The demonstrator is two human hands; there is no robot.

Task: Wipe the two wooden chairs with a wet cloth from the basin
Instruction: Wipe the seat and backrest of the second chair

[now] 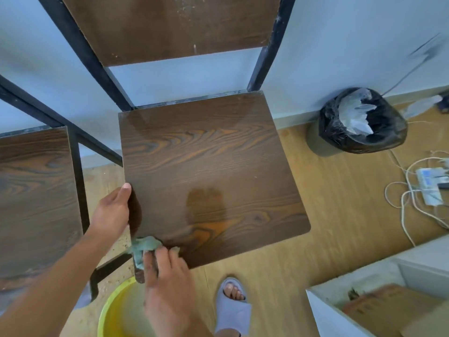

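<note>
Finding: the wooden chair seat in the centre carries a wet sheen over most of its surface, with one drier patch near the front middle. The backrest above shows white specks and streaks and appears not yet wiped.

The right hand presses a bunched green cloth onto the front-left corner of the seat, fingers curled down over the cloth, part of which hangs over the edge. The left hand grips the left edge of the seat, thumb on top and fingers hidden beneath; it steadies the chair.

The yellow basin sits on the floor directly below the working corner, near the person's slippered foot. The second chair stands just beside, to the left, its seat duller.

Risks, as judged:
- Water running off the overhanging cloth may miss the basin and wet the floor by the slipper, giving a slip hazard
- A step back could tip the basin
- The power strip and loose cables lie on the floor to the right; spilled water reaching them would be hazardous
- The dry patch and the backrest may be overlooked
</note>
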